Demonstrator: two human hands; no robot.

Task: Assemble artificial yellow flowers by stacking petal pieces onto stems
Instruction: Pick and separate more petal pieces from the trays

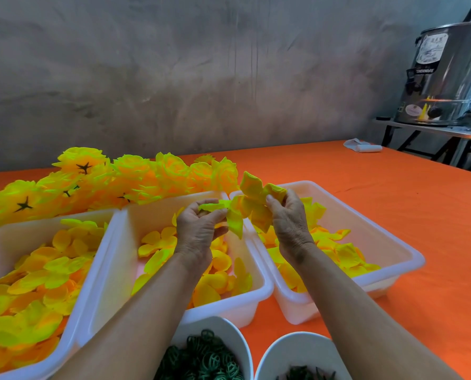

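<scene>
Bowls (228,333) of green plastic parts sat nearest, under the forearms. Beyond them, three white trays (259,286) held loose yellow petals. Above the gap between middle and right tray, left hand (198,229) pinched a small folded petal piece (212,207); right hand (289,218) gripped a larger petal layer (252,204) by its edge. Judgement: fabric light, limp, easily creased; best held near the centre hole. No stem visible. Finished flowers (113,176) lay piled at the far left of the orange table (393,193).
</scene>
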